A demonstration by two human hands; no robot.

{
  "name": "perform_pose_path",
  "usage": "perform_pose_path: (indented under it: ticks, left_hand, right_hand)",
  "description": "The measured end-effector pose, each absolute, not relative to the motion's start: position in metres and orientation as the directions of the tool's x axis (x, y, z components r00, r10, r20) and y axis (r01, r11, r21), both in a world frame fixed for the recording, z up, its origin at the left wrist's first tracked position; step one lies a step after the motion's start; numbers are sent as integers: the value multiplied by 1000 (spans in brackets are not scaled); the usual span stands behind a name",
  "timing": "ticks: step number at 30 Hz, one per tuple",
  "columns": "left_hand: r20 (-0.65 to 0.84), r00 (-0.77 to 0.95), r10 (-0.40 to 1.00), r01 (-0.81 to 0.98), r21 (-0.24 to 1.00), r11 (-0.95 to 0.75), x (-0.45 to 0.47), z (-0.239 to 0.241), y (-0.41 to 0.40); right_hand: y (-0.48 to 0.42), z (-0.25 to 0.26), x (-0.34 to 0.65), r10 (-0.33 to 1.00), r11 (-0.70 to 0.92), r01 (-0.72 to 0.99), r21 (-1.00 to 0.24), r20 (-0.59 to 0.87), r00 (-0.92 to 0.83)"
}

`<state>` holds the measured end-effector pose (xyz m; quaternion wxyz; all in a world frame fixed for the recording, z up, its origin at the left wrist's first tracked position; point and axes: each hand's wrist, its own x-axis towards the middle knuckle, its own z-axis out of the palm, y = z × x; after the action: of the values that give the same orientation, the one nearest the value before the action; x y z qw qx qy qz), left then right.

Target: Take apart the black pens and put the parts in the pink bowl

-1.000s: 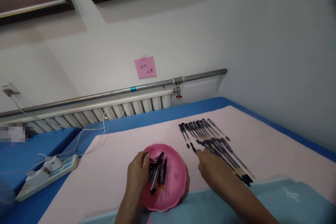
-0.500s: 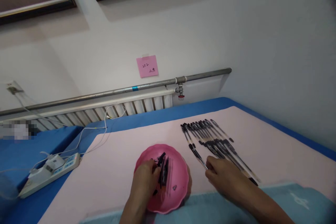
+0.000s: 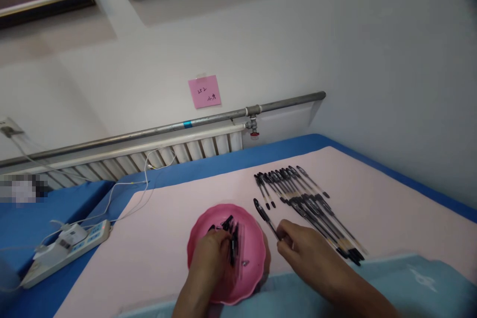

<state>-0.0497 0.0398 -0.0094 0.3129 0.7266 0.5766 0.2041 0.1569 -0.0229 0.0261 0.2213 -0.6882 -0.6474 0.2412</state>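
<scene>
My right hand (image 3: pixel 303 248) is closed around the lower end of a black-capped pen (image 3: pixel 264 212), whose cap points away and to the left. This pen is held just right of a pink scalloped plate (image 3: pixel 255 278). Inside the plate my left hand (image 3: pixel 211 253) has its fingers bent together over loose black pen parts (image 3: pixel 234 246); what is pinched between them is hidden. To the right, capped pens lie side by side in two rows, a far row (image 3: pixel 288 184) and a nearer row (image 3: pixel 322 218) partly behind my right hand.
Pink sheeting (image 3: pixel 156 228) covers the blue table (image 3: pixel 223 161). A light blue cloth (image 3: pixel 395 278) lies along the near edge. On the left sits a power strip (image 3: pixel 67 256) with plugs and white cables. A radiator (image 3: pixel 194 150) and pipe (image 3: pixel 149 135) run along the wall.
My right hand has moved left with the pen, away from the rows and closer to the plate. My left hand stays in the plate, its fingers shifted slightly. The view has tilted a little.
</scene>
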Motion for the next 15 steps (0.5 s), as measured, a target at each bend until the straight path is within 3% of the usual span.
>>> perform_pose_path:
  ticks: [4, 11, 13, 15]
  left_hand:
    - [-92, 209, 974, 756, 646, -102, -50, -9, 39]
    - [-104, 225, 969, 792, 599, -120, -46, -13, 37]
    - [-69, 215, 974, 730, 674, -113, -44, -8, 36]
    - [-75, 204, 976, 523, 851, -44, -41, -1, 32]
  right_hand:
    - [-24, 24, 152, 999, -37, 708, -705, -40, 12]
    - [-24, 26, 150, 1000, -17, 668, -744, -16, 7]
    - [-25, 26, 148, 999, -24, 606, -795, -48, -24]
    - [-26, 24, 143, 991, -47, 509, -859, -103, -81]
